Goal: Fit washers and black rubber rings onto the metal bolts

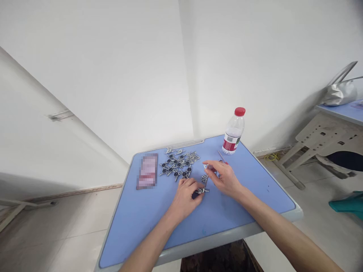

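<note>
My left hand (188, 194) is closed around a small metal fitting (202, 190) with a dark part, held low over the table. My right hand (224, 177) is just to the right, thumb and fingers pinching what looks like a small screwdriver (205, 165) with a whitish end. A thin shaft runs down from there toward the fitting, partly hidden by the fingers. Between the hands lies a little heap of small shiny metal parts (204, 177). Beyond my left hand spread several metal fittings with black round knobs (178, 164).
On the blue table (136, 223), a phone (147, 170) lies at the left. A red-capped water bottle (233, 132) stands at the back right. A thin rod (221, 155) with a red end lies beyond my right hand. Another table (340, 115) is at the right.
</note>
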The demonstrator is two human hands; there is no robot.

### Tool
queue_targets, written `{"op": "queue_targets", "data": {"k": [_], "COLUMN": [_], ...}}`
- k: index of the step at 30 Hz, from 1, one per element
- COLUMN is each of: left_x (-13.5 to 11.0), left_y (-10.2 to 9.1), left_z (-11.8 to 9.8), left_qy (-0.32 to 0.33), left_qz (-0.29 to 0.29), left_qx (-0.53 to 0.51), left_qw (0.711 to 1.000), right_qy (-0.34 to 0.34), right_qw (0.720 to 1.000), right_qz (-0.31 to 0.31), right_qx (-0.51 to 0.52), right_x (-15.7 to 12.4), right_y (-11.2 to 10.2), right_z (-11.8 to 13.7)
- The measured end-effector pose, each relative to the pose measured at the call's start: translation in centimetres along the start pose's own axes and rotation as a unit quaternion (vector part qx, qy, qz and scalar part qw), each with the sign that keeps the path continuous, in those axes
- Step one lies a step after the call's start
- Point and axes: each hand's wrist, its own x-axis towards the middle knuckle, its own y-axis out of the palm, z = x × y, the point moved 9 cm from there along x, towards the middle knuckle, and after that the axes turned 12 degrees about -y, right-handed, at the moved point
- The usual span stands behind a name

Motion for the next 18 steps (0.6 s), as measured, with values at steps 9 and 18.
{"op": "queue_targets", "data": {"k": [9, 18], "left_x": [0.0, -0.1], "left_y": [0.0, -0.1], "left_z": [0.1, 0.0], "left_qy": [-0.001, 0.006], "left_qz": [-0.007, -0.010], "left_qx": [-0.007, -0.005], "left_qw": [1.000, 1.000], "right_qy": [-0.011, -0.016], "right_qw": [1.000, 0.999], "right_qz": [0.020, 0.039], "right_qx": [0.005, 0.008], "right_x": [-0.1, -0.3], "right_y": [0.5, 1.0], "right_z": [0.2, 0.2]}}
